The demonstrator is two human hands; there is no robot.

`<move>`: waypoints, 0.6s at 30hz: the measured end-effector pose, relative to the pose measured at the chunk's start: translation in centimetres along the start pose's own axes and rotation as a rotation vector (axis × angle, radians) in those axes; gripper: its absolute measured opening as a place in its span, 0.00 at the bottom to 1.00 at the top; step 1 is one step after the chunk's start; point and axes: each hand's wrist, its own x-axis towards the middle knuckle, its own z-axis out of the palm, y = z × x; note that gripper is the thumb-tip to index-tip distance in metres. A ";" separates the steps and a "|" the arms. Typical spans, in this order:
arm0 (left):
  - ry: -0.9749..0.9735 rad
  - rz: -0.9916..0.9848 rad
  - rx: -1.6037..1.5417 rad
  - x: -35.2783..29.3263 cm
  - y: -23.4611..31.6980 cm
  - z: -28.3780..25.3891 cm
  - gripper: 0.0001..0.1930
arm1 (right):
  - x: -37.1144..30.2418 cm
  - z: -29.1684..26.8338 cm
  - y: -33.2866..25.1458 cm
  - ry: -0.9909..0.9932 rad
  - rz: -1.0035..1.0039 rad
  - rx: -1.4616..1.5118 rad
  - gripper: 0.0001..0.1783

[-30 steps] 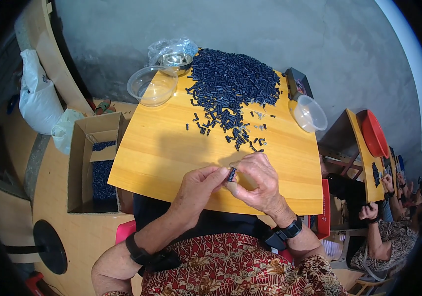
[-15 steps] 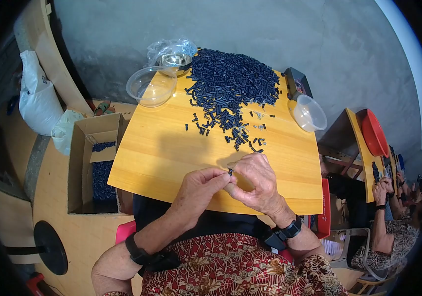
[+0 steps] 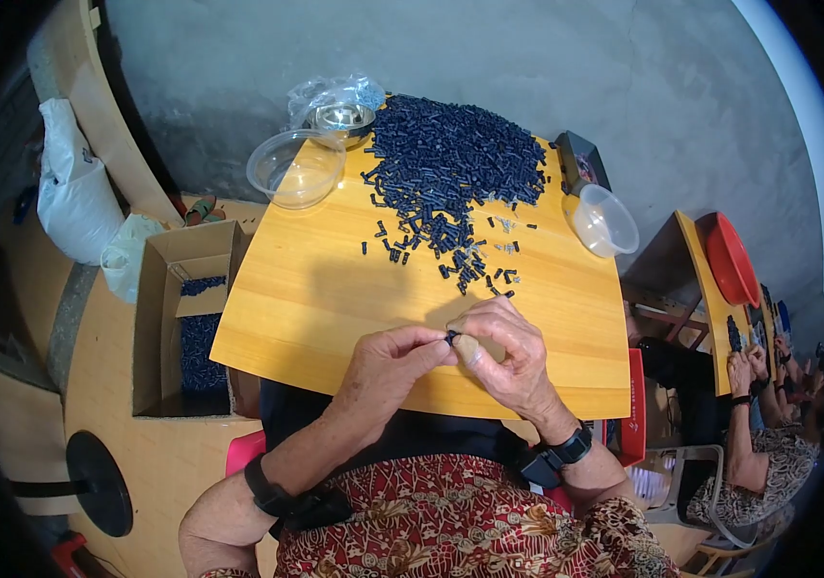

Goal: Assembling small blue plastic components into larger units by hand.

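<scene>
Between my fingertips, over the near part of the wooden table (image 3: 287,318), is a small dark plastic piece (image 3: 450,337). My left hand (image 3: 391,364) pinches it from the left with thumb and forefinger. My right hand (image 3: 506,354) closes on it from the other side, a pale covering showing on its thumb tip. Much of the piece is hidden by the fingers. Beyond my hands lies a big heap of similar short dark pieces (image 3: 460,154), thinning toward me into loose ones. A few small clear or silvery bits (image 3: 503,223) lie at the heap's right side.
A clear plastic bowl (image 3: 272,183) and a metal bowl (image 3: 340,118) stand at the far left. On the right are a clear tub (image 3: 614,236) and a black tray (image 3: 590,159). A cardboard box (image 3: 156,337) of dark pieces stands left. Another person (image 3: 749,472) works at the right.
My right thumb has swung up and in against the small piece, and the right fingers have closed more tightly round it. The left hand has barely moved.
</scene>
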 end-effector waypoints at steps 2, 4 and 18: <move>0.004 0.008 -0.009 0.0 0.0 0.1 0.08 | 0.0 -0.1 0.0 -0.010 0.010 0.009 0.07; -0.008 0.015 0.031 0.0 0.0 -0.1 0.07 | 0.0 -0.1 0.0 -0.020 0.021 0.018 0.07; 0.006 0.062 0.194 0.2 -0.6 -0.2 0.08 | -0.3 0.1 0.2 -0.016 0.005 -0.048 0.08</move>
